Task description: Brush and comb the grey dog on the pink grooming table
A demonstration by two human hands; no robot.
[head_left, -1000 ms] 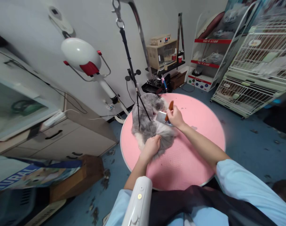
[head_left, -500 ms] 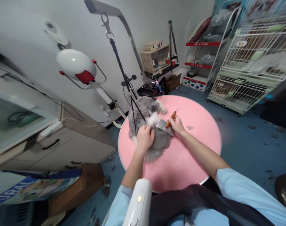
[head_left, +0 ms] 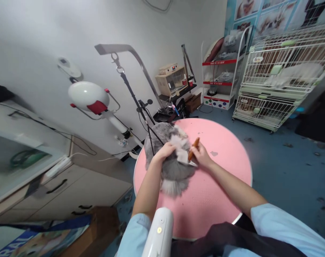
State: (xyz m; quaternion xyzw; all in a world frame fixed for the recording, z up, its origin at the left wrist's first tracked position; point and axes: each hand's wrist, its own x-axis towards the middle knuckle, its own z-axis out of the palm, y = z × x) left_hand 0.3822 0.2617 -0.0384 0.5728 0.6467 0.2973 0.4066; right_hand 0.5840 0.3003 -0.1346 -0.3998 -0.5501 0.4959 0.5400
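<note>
A grey, fluffy animal (head_left: 175, 169) lies on the round pink grooming table (head_left: 218, 192), its pale fur fanned out toward me. My right hand (head_left: 202, 155) is closed round the orange-brown handle of a slicker brush (head_left: 194, 148); the brush's flat head rests against whitish fur on the animal's side. Bent over the fur just left of the brush, my left hand (head_left: 166, 150) grips a part of the coat, though its fingertips are partly hidden. Two thin black straps of a grooming leash (head_left: 135, 96) run down to the animal from a metal arm (head_left: 141, 60).
A white tube-like device with a yellow button (head_left: 159, 232) juts up in front of me. The white lamp-like head (head_left: 84, 93) hangs at left, above a drawer cabinet (head_left: 79, 192). Wire cages (head_left: 283, 82) and a shelf rack (head_left: 218, 84) stand behind at right.
The view has tilted up. My left hand has shifted slightly up along the coat, and the brush head has turned more edge-on, its handle standing more upright.
</note>
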